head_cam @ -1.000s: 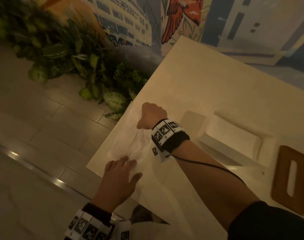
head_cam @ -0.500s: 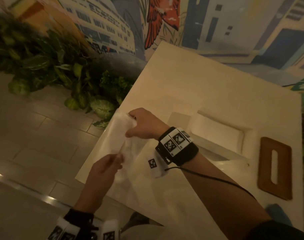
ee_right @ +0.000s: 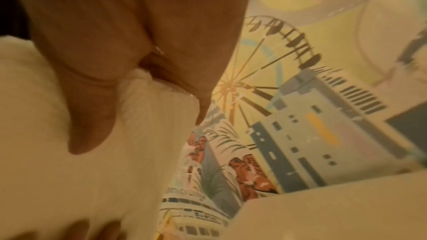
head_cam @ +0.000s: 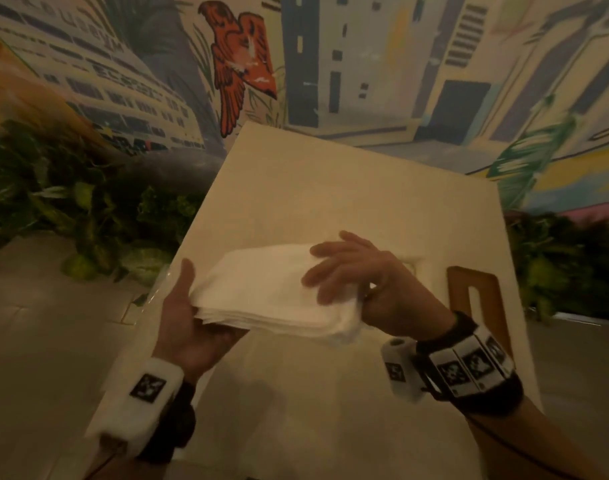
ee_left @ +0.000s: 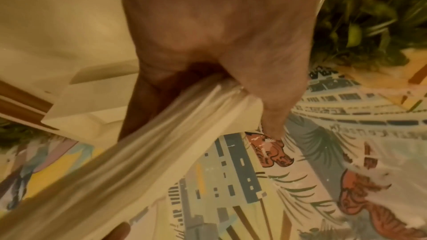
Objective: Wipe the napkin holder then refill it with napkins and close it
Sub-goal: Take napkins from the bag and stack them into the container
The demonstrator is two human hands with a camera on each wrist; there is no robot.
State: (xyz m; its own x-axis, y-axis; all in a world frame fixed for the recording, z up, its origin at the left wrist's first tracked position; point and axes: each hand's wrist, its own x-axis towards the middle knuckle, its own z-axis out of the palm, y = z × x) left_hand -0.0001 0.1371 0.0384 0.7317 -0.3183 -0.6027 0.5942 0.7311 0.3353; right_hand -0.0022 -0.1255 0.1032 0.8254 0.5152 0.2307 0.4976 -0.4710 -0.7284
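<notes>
A thick stack of white napkins (head_cam: 272, 292) hangs level above the cream table (head_cam: 331, 188). My left hand (head_cam: 192, 299) grips its left end, thumb on top and fingers beneath. My right hand (head_cam: 334, 278) holds the right end, fingers spread over the top. In the left wrist view the thumb presses on the stack's edge (ee_left: 161, 143). In the right wrist view the napkins (ee_right: 80, 152) are pinched at a corner. The white napkin holder (head_cam: 415, 265) is mostly hidden behind my right hand. Its wooden slotted lid (head_cam: 486, 296) lies flat to the right.
A clear plastic wrapper (head_cam: 154, 292) lies at the table's left edge. Green plants (head_cam: 88, 209) stand on the floor to the left and plants (head_cam: 556, 265) to the right. A painted mural wall (head_cam: 365, 64) rises behind the table.
My hands were drawing napkins out of the wrapper at the table's left edge. Now the stack is out and held by both hands, further right, over the table in front of the holder.
</notes>
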